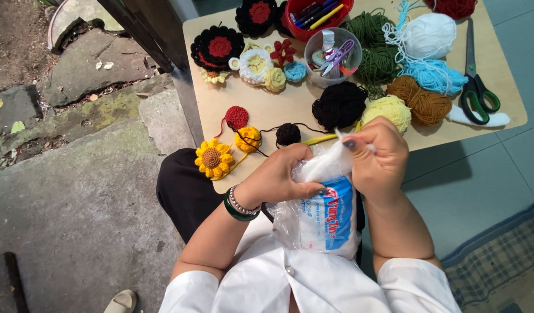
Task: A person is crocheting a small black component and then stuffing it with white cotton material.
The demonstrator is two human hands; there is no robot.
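Note:
A clear plastic bag (319,223) with a blue and white label, full of white stuffing, rests against my lap. My left hand (278,174) grips the bag's mouth. My right hand (377,153) pinches a tuft of white stuffing (328,165) coming out of the bag's top. Both hands hover just over the near edge of a small wooden table (290,107). A crocheted sunflower (214,159) lies on the table just left of my left hand.
Yarn balls in black (339,105), pale yellow (387,110), brown, blue, white and green crowd the table. Green-handled scissors (474,87) lie at the right. Crocheted flowers, a clear cup of tools (332,57) and a red box of pens sit farther back. Stone ground lies left.

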